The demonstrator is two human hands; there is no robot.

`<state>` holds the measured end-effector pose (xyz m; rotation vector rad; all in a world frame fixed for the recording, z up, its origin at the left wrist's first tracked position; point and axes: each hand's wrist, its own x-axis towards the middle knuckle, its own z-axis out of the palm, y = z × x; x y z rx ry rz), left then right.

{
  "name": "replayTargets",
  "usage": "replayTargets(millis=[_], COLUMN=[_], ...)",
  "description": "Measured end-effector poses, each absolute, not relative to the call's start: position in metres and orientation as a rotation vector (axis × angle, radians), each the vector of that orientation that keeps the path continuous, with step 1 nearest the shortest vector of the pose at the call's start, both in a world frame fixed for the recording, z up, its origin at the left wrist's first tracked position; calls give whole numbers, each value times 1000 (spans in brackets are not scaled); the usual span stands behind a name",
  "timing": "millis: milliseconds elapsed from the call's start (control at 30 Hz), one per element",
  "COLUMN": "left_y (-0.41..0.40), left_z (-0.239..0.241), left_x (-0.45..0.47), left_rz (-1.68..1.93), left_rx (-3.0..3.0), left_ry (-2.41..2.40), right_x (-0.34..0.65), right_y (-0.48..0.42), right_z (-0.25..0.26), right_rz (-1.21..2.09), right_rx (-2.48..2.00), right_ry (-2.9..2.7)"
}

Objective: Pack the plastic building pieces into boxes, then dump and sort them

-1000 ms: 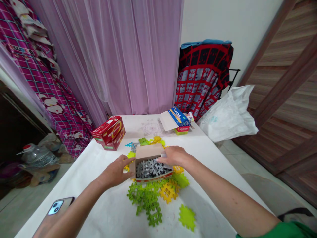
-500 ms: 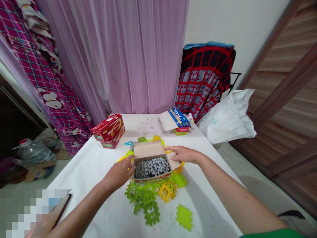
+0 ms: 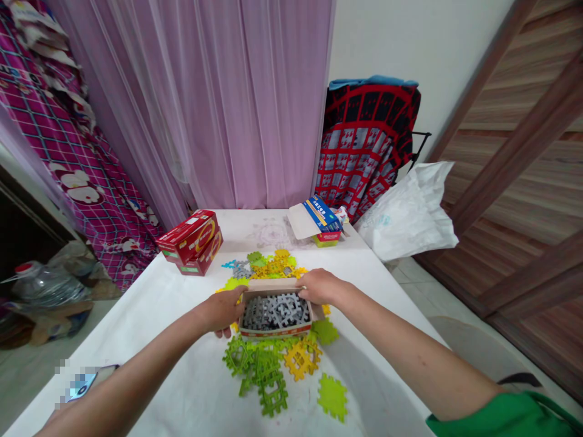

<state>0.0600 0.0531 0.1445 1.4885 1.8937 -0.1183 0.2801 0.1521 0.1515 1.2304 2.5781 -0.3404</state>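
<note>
An open cardboard box stands among the loose pieces on the table, filled with grey interlocking plastic pieces. My left hand grips the box's left side, thumb at the upper edge and some fingers low along the outside. At the back right corner, my right hand has its fingers closed on the lid flap and side edge. Green notched pieces and a yellow notched piece lie in front of the box. More yellow pieces lie behind it.
Two stacked red boxes stand at the back left of the white table. A blue box with an open flap sits at the back right. One lime-green piece lies apart near the front. A white bag is beyond the right edge.
The lid flap, raised before, is now tipped so that it shows much narrower. My right hand has closed at the back right corner. The view has shifted slightly right.
</note>
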Motion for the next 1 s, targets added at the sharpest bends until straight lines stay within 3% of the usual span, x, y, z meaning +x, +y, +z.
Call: replayTargets(millis=[133,333,467,667,867,1000], left_y=[55,60,61,56,52,51], left_z=[138,140,124,87,69,60], left_x=[62,62,62,59,56,52], left_rz=[-86,161,376,550,705,789], left_rx=[1508,1714,1827,1899,2028,2203], left_ry=[1924,2196,2337,2281,2209,2144], right_x=[282,284,280,281,281,282], right_y=[155,159,150,136,132,134], right_z=[146,147,119,72,66,65], right_rz=[-548,-386,-484,-640,-638,-902], right_rx=[1323,1638,1892,1954,1980,2054], right_ry=[2513,2891,3198,3308,3397,3330])
